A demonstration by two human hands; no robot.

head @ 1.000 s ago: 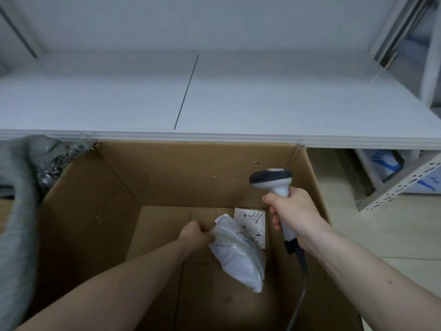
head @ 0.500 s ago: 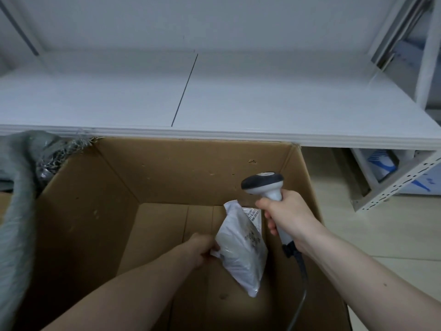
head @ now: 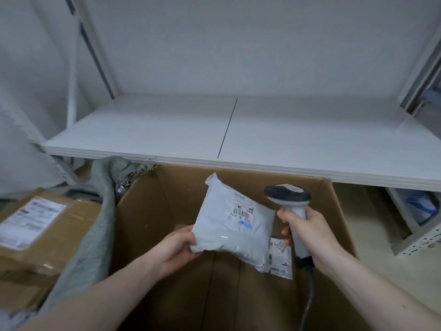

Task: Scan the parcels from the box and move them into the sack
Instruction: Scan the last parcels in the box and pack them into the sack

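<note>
Shelving (head: 262,139), white, spans the box (head: 148,211); left hand (head: 176,247) pinches a parcel (head: 229,225), right hand (head: 312,235) grips the scanner (head: 290,199).

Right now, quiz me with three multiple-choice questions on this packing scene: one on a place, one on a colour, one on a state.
1. Where is the barcode scanner?
A. on the shelf
B. in the right hand
C. in the sack

2. What colour is the parcel in the left hand?
A. white
B. red
C. black

3. How does the parcel's label face?
A. down
B. up, visible
C. torn off

Answers: B, fingers wrap its handle; A, a white poly mailer; B, the barcode shows on top.
</note>
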